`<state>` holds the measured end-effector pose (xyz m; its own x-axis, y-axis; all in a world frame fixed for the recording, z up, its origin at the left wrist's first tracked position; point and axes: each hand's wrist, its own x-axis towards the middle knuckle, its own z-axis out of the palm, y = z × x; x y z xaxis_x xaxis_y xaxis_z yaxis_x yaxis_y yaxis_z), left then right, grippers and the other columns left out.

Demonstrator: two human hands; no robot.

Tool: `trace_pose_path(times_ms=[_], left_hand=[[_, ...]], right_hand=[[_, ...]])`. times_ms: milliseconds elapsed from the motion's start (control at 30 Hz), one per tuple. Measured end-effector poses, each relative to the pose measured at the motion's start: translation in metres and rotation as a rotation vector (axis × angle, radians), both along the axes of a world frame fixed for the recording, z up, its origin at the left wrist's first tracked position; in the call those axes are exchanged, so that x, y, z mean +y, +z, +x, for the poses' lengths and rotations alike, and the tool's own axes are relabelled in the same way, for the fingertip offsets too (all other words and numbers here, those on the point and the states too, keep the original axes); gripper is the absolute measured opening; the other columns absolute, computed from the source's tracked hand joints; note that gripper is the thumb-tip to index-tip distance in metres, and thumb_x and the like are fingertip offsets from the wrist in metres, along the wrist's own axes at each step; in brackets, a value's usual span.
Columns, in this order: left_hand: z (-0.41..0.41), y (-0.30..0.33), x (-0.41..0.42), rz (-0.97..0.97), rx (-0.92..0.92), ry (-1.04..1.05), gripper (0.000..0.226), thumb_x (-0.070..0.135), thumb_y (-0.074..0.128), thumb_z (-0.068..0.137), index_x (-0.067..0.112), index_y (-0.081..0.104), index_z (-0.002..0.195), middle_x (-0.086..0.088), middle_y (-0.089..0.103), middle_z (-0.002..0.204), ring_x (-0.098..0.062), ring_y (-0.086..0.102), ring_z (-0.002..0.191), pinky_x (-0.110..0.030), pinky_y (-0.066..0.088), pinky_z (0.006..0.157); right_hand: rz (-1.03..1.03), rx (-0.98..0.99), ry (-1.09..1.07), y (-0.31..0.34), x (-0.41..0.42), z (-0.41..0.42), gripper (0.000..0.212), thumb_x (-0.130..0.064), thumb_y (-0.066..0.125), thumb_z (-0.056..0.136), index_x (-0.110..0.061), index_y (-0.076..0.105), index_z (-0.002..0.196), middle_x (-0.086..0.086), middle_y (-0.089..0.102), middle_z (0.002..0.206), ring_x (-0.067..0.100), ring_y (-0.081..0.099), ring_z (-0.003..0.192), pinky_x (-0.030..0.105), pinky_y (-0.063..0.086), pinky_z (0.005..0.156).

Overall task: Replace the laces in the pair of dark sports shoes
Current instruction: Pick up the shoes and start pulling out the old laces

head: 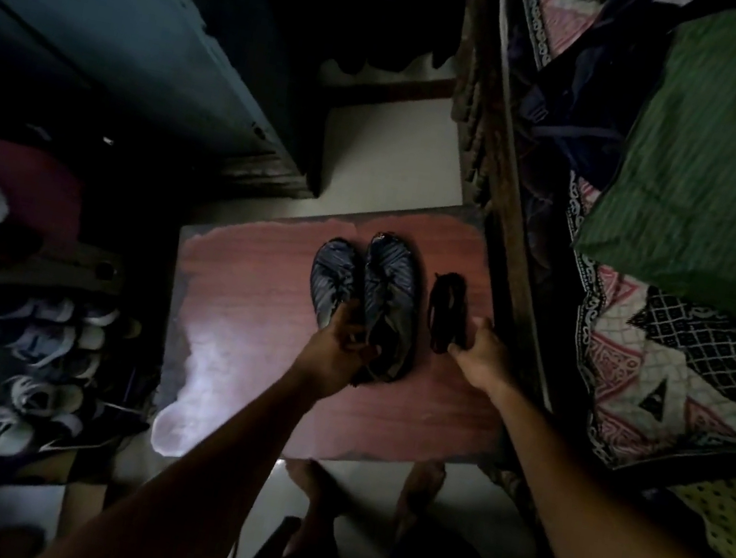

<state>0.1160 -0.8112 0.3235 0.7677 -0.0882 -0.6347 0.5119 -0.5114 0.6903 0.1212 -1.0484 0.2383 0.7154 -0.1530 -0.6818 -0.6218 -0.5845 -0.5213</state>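
- Between the two hands sit the dark shoes, side by side on the table [263, 310], toes pointing away from the person.
- Left hand [339, 339] fingers are curled around the heel ends of the shoes, holding them where the left shoe [333, 273] and right shoe [388, 292] meet.
- Right hand [482, 354] fingers are bent down onto the near end of a bundle of black laces [446, 309]; it is too dark to tell if they pinch it or just touch it.
- Laces lie just beside the right shoe, on its right.
- Past the right hand is a bed [664, 357] with a patterned cover and a green pillow [727, 158].
- Far left of the left hand, more shoes [52, 352] are piled on the floor.
- Below the table edge, bare feet [321, 490] stand on the floor.
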Motion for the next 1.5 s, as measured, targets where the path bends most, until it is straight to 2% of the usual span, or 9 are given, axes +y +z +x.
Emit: trace_pose_path(times_ms=[167, 300, 400, 533, 667, 900, 1067, 1267, 1500], left_hand=[[0.0, 0.001, 0.005, 0.06, -0.027, -0.075, 0.071, -0.002, 0.065, 0.096, 0.012, 0.029, 0.156, -0.009, 0.054, 0.136, -0.023, 0.06, 0.113, -0.011, 0.053, 0.076], [-0.003, -0.009, 0.015, 0.171, -0.14, -0.176, 0.076, 0.036, 0.068, 0.081, 0.016, 0.044, 0.15, -0.016, 0.064, 0.133, -0.037, 0.064, 0.117, -0.042, 0.056, 0.094], [-0.008, -0.023, 0.039, 0.327, -0.244, -0.202, 0.058, 0.021, 0.07, 0.091, 0.01, 0.051, 0.145, -0.018, 0.059, 0.134, -0.038, 0.059, 0.121, -0.038, 0.05, 0.098], [-0.011, -0.062, 0.059, 0.27, -0.363, -0.202, 0.062, 0.038, 0.063, 0.097, 0.009, 0.045, 0.148, -0.014, 0.053, 0.138, -0.03, 0.051, 0.128, -0.028, 0.041, 0.103], [-0.009, -0.123, 0.067, 0.202, -0.495, -0.215, 0.07, 0.054, 0.058, 0.097, 0.018, 0.039, 0.153, -0.008, 0.048, 0.149, -0.027, 0.044, 0.137, -0.038, 0.038, 0.113], [-0.013, -0.186, 0.07, 0.085, -0.73, -0.166, 0.06, 0.048, 0.039, 0.104, 0.024, 0.032, 0.158, -0.001, 0.034, 0.165, -0.019, 0.025, 0.154, -0.049, 0.02, 0.121], [-0.014, -0.209, 0.078, 0.043, -0.899, -0.136, 0.059, 0.054, 0.025, 0.107, 0.025, 0.034, 0.158, 0.007, 0.036, 0.164, -0.013, 0.029, 0.152, -0.042, 0.021, 0.123], [-0.021, -0.218, 0.077, -0.049, -0.955, -0.059, 0.049, 0.061, 0.027, 0.102, 0.052, 0.031, 0.15, 0.034, 0.032, 0.155, 0.005, 0.025, 0.147, -0.014, 0.018, 0.119], [-0.034, -0.228, 0.082, -0.086, -1.025, -0.006, 0.064, 0.065, 0.031, 0.101, 0.034, 0.04, 0.156, 0.015, 0.043, 0.159, -0.004, 0.036, 0.147, -0.045, 0.031, 0.123]], right_hand=[[0.034, -0.077, 0.021, -0.001, 0.009, -0.029, 0.051, -0.022, 0.064, 0.096, -0.015, 0.045, 0.142, 0.013, 0.052, 0.144, 0.032, 0.054, 0.127, 0.036, 0.045, 0.1], [0.078, -0.158, 0.1, 0.004, 0.035, -0.042, 0.044, -0.013, 0.062, 0.096, -0.01, 0.049, 0.138, 0.014, 0.055, 0.139, 0.031, 0.055, 0.126, 0.033, 0.043, 0.096], [0.053, -0.277, 0.224, 0.005, 0.062, -0.043, 0.047, -0.02, 0.064, 0.095, -0.008, 0.051, 0.139, 0.014, 0.053, 0.14, 0.034, 0.052, 0.128, 0.037, 0.043, 0.1], [0.017, -0.408, 0.3, -0.006, 0.087, -0.042, 0.063, -0.039, 0.061, 0.097, -0.013, 0.04, 0.15, 0.005, 0.034, 0.157, 0.027, 0.041, 0.141, 0.038, 0.04, 0.109], [-0.103, -0.507, 0.35, -0.05, 0.097, -0.053, 0.078, -0.065, 0.044, 0.093, -0.015, 0.038, 0.153, -0.001, 0.019, 0.167, 0.025, 0.032, 0.148, 0.046, 0.039, 0.112], [-0.135, -0.804, 0.26, -0.093, 0.113, -0.067, 0.056, -0.055, 0.041, 0.098, -0.014, 0.057, 0.132, 0.003, 0.037, 0.158, 0.023, 0.033, 0.144, 0.034, 0.028, 0.117], [-0.149, -1.02, 0.197, -0.119, 0.119, -0.065, 0.054, -0.052, 0.048, 0.094, -0.011, 0.058, 0.127, 0.004, 0.047, 0.147, 0.023, 0.039, 0.135, 0.033, 0.033, 0.113], [-0.218, -1.163, 0.19, -0.141, 0.124, -0.064, 0.072, -0.046, 0.064, 0.076, -0.018, 0.045, 0.139, -0.003, 0.041, 0.15, 0.016, 0.033, 0.142, 0.028, 0.03, 0.116], [-0.166, -1.109, 0.193, -0.136, 0.126, -0.081, 0.075, -0.037, 0.074, 0.082, -0.024, 0.037, 0.146, -0.003, 0.037, 0.154, 0.016, 0.029, 0.145, 0.029, 0.03, 0.115]])
